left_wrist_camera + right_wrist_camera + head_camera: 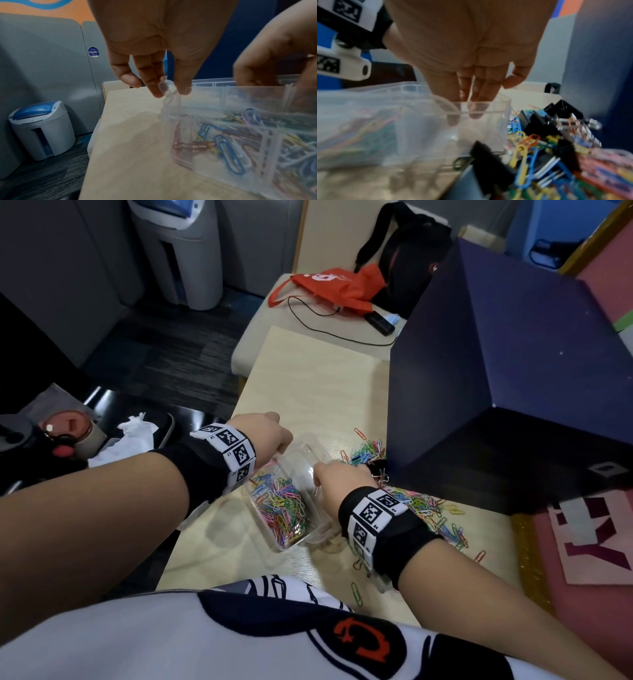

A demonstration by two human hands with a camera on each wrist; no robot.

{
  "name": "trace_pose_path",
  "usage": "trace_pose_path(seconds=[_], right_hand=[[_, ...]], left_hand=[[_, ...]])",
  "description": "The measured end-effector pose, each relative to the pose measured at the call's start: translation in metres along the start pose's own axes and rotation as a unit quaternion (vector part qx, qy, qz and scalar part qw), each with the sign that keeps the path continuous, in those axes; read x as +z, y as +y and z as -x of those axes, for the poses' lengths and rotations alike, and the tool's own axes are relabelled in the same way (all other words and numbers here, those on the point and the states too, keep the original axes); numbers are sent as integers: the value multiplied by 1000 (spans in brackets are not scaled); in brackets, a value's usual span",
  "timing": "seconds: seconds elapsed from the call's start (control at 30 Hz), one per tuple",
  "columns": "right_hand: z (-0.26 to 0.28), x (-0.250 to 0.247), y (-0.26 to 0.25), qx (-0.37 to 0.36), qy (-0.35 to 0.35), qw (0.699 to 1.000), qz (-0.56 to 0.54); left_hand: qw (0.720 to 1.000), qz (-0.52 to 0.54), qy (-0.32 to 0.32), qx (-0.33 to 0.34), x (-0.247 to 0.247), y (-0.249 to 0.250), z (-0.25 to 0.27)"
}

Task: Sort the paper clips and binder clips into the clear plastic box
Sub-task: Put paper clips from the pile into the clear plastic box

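The clear plastic box (291,494) sits on the desk (308,378) between the two hands, one compartment already holding coloured paper clips (284,505), the neighbouring compartment looking empty. A spill is judged the main risk: the box is light and is held only at its edges, so an uneven pull could tip it and scatter the sorted clips back onto the desk. A mix-up is also possible, since the loose paper clips (428,508) and black binder clips (537,121) lie tangled just to the right of the box, and a paper clip could be carried in with a binder clip.

The left hand (270,433) is reached over the far left edge of the box, its thumb and fingertips (155,86) pinched on a clear tab at the rim. The right hand (337,477) is lowered at the right side of the box, fingers (477,97) straight and pointing down into the empty compartment; nothing is seen held in it
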State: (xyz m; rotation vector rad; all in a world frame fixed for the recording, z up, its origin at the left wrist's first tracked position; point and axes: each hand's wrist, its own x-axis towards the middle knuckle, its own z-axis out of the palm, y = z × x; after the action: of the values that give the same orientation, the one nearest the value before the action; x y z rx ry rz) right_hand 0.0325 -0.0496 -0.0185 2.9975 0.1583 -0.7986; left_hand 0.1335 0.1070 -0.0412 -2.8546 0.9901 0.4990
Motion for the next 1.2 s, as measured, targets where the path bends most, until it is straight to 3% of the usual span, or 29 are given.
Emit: trace_pose_path(seconds=[0.07, 0.27, 0.47, 0.9, 1.2], right_hand=[[-1, 4, 0, -34, 15, 999, 26], [-2, 10, -2, -34, -20, 992, 124], [3, 8, -5, 2, 27, 996, 81], [4, 2, -4, -4, -43, 994, 101], [5, 6, -2, 2, -35, 994, 99]], left_hand=[[1000, -1, 4, 0, 1, 0, 0], [1000, 8, 7, -1, 2, 0, 0], [1000, 20, 12, -3, 3, 0, 2], [1000, 20, 1, -10, 1, 2, 0], [1000, 27, -6, -15, 2, 4, 1]])
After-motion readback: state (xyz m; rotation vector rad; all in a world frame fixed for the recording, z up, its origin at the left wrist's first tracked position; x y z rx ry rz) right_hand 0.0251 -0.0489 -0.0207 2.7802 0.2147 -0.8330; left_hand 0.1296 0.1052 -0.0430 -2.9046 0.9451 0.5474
